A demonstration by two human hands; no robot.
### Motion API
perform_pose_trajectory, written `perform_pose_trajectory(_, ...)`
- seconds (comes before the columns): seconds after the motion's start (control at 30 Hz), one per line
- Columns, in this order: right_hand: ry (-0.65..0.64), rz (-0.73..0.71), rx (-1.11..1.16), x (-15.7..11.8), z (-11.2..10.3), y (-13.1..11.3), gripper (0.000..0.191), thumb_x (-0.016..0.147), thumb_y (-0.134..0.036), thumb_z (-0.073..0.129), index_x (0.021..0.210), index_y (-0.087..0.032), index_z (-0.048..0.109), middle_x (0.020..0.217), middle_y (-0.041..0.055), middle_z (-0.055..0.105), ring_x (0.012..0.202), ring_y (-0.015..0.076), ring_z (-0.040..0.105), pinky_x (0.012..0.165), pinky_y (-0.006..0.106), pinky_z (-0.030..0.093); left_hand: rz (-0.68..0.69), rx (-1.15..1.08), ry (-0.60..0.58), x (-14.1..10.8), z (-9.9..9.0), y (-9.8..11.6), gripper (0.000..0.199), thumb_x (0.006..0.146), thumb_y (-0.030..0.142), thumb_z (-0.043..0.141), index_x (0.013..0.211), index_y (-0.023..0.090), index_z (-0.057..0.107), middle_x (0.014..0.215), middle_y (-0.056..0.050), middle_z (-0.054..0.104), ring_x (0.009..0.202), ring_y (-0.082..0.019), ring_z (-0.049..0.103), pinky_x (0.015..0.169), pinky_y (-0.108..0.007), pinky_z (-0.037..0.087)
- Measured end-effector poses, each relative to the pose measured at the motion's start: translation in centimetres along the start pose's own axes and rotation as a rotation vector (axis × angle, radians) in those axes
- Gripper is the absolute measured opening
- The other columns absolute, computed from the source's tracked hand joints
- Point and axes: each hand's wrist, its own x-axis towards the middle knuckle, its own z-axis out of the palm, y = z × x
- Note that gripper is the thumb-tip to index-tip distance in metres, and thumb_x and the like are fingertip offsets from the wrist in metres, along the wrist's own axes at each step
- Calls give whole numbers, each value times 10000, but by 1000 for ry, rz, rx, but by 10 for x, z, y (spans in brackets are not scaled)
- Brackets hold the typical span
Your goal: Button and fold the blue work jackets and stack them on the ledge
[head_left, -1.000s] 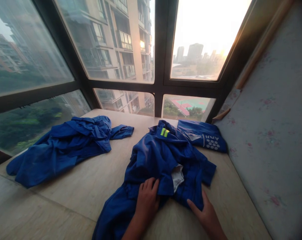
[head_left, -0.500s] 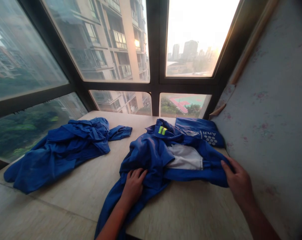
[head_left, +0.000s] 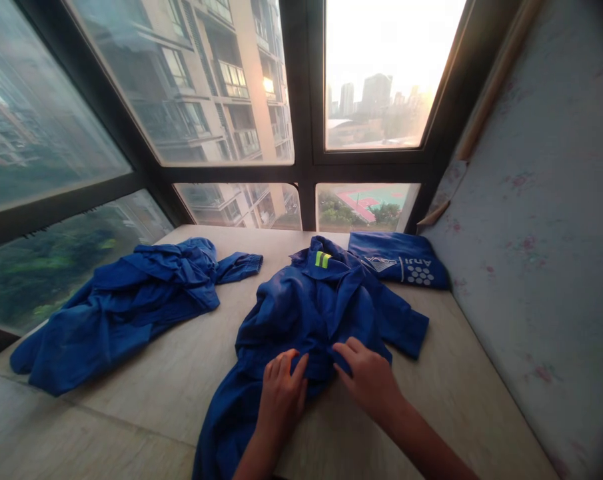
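Note:
A blue work jacket (head_left: 281, 313) with a yellow-green reflective patch lies front up, its collar toward the windows. One sleeve runs down toward me on the left; the other points right. My left hand (head_left: 284, 390) has its bent fingers and thumb closed on the cloth near the lower front. Just right of it, my right hand (head_left: 370, 383) grips the lower edge of the front panel between thumb and fingers. The panel covers the pale lining.
Another crumpled blue garment (head_left: 126, 307) lies at the left. A folded blue garment with white lettering (head_left: 396, 260) sits at the back right, by the papered wall (head_left: 531, 267). Dark window frames (head_left: 306, 173) border the pale ledge (head_left: 406, 420).
My right hand has swung the jacket's front panel leftward, over the white lining, and now sits near my left hand. My left hand has shifted slightly right and down.

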Motion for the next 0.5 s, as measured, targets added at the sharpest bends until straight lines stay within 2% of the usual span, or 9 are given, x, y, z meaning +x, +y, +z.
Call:
perform_pose_trajectory(0.07, -88, 86, 224, -8, 35, 6, 345, 799, -169, 655, 1132, -252, 692, 981, 39, 718, 816, 190, 704, 693, 258, 521, -97, -153, 14, -6, 1, 11, 338, 875, 165, 521, 1152, 242, 699, 1107, -114, 674, 1038, -287, 631, 902, -455, 508)
perform_pose_trajectory(0.13, -109, 161, 441, -17, 56, 20, 375, 794, -176, 650, 1162, -234, 686, 1023, 55, 726, 919, 208, 703, 811, 300, 543, -267, -440, -14, -13, 2, 22, 257, 897, 245, 531, 1054, 238, 735, 1028, -106, 706, 973, -275, 664, 879, -429, 527)
perform_pose_trajectory(0.2, -101, 218, 604, -26, 64, 35, 396, 797, -206, 642, 1191, -221, 675, 1059, 69, 730, 984, 221, 692, 888, 346, 540, -540, -820, -107, -20, 3, 32, 229, 876, 344, 593, 987, 213, 745, 963, -109, 737, 896, -270, 702, 809, -390, 560)
perform_pose_trajectory(0.27, -102, 252, 701, -34, 64, 47, 455, 779, -224, 647, 1233, -214, 655, 1088, 78, 728, 1005, 230, 685, 908, 370, 541, -878, -1197, -180, -25, 4, 42, 288, 815, 397, 684, 1000, 181, 730, 994, -129, 755, 889, -276, 727, 762, -361, 580)
perform_pose_trajectory(0.3, -105, 268, 730, -37, 62, 51, 473, 765, -226, 652, 1238, -211, 654, 1080, 79, 730, 995, 231, 686, 903, 374, 545, -1038, -1360, -172, -26, 4, 47, 326, 779, 389, 731, 1019, 169, 715, 1038, -141, 753, 919, -278, 731, 772, -349, 586)
perform_pose_trajectory(0.37, -105, 303, 759, -42, 58, 56, 447, 753, -240, 659, 1197, -204, 677, 1054, 81, 736, 972, 235, 690, 891, 375, 552, -1269, -1609, -66, -25, 2, 55, 362, 726, 312, 802, 1033, 165, 677, 1121, -150, 736, 1005, -267, 720, 840, -318, 582)
perform_pose_trajectory(0.43, -80, 343, 773, -45, 55, 57, 350, 770, -283, 662, 1107, -200, 710, 1031, 85, 743, 966, 243, 692, 889, 376, 553, -1386, -1735, 62, -19, 1, 61, 362, 698, 220, 832, 1003, 182, 639, 1104, -125, 741, 1023, -243, 717, 859, -281, 578)
perform_pose_trajectory(0.5, -42, 372, 773, -45, 55, 57, 258, 798, -333, 656, 1008, -198, 724, 998, 85, 746, 959, 249, 694, 889, 374, 550, -1416, -1786, 114, -10, 1, 65, 359, 682, 179, 849, 948, 197, 609, 1008, -78, 750, 979, -221, 730, 797, -243, 586)
